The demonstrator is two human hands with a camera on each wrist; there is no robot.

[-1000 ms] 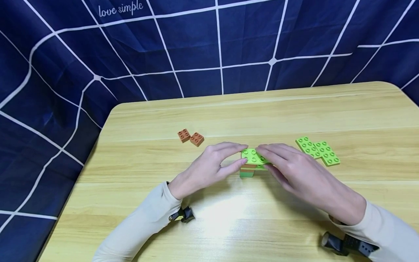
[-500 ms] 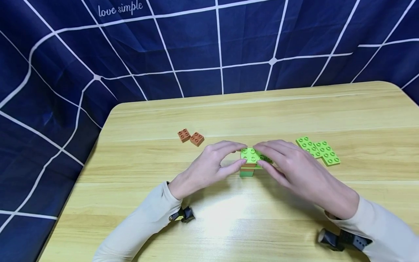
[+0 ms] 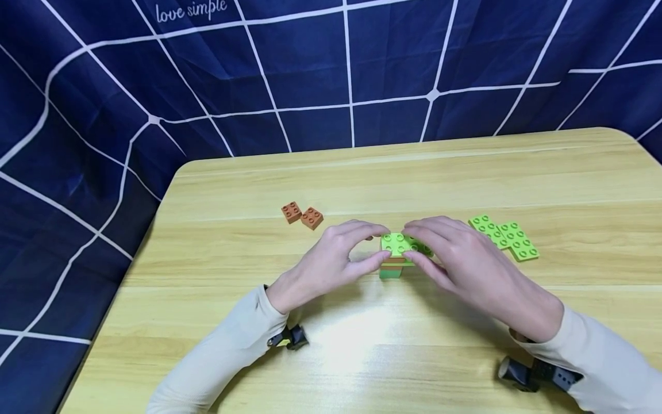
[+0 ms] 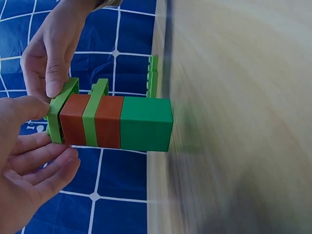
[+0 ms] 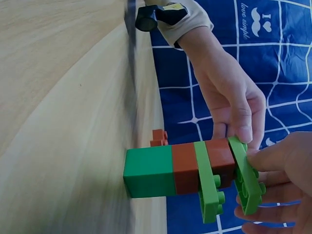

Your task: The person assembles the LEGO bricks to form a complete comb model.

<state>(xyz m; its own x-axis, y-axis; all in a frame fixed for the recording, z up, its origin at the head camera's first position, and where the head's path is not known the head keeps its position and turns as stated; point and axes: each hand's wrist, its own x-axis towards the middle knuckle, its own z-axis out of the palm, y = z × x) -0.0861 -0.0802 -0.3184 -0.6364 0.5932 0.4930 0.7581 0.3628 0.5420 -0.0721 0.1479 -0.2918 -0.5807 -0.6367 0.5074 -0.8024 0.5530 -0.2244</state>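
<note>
Green plate (image 3: 395,246) atop brick stack (image 5: 185,169) | left hand (image 3: 338,253), half spread, pinches it | right hand (image 3: 468,264), half spread, pinches it too | table's (image 3: 238,253) far edge well beyond

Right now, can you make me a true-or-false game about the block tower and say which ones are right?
1. The tower has a green bottom block. True.
2. Three brown blocks are in the tower. False: it has two stacked brown blocks.
3. Two loose light-green blocks lie on the table, to the right of the tower. True.
4. The loose brown blocks touch the tower. False: the two loose brown blocks lie apart from it.
5. The left grip and right grip both touch the top flat block. True.
</note>
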